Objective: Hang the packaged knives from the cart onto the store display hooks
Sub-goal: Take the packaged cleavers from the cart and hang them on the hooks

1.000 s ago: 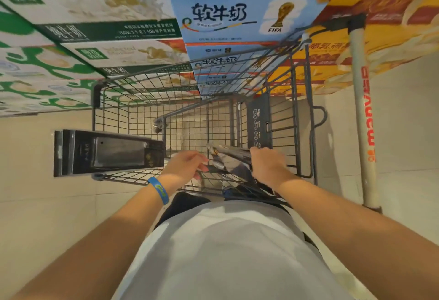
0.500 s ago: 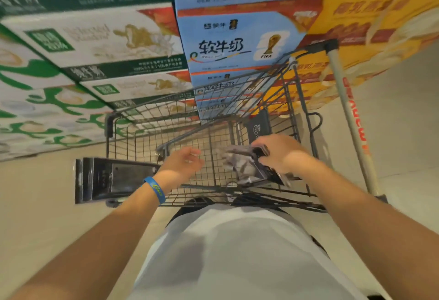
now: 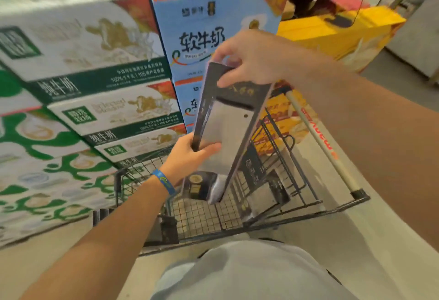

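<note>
We read 软牛奶 on the blue carton [image 3: 202, 41]. The green-and-white cartons [image 3: 95, 78] carry 纯牛奶, and we make out 100% and 105 in their smaller print.

Our surroundings, left to right
We face stacked green-and-white boxes [image 3: 83, 45], then blue boxes [image 3: 202, 26], then yellow boxes [image 3: 332, 33] farther back.

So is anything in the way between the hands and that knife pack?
No, nothing. Both hold it: the right hand pinches the knife pack at its top, and the left hand grips its lower edge, above the cart. No display hooks are in view, so the way there cannot be judged.
</note>
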